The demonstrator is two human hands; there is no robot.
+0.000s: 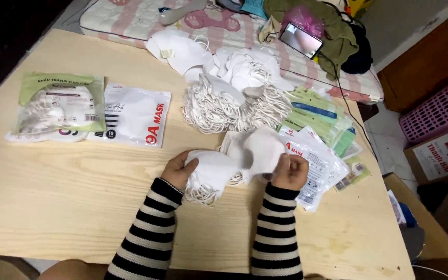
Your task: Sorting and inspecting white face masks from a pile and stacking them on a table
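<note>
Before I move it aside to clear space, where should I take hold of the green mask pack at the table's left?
Grip the green pack by its flat top flap, coming from the far edge. It lies flat, bulging in the middle, its right edge overlapping the white pack, and its near edge sits on another mask.

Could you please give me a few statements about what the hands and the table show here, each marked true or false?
1. Both hands hold white face masks. True: the left hand grips a stack of white masks and the right hand holds a single white mask.
2. The green-topped packet lies right of the hands. False: it lies at the left of the wooden table.
3. A heap of loose masks lies beyond the hands. True.
4. The phone rests on the table. False: it lies on the quilted mat past the table's far edge.
5. The sleeves are plain red. False: they are black and white striped.
</note>
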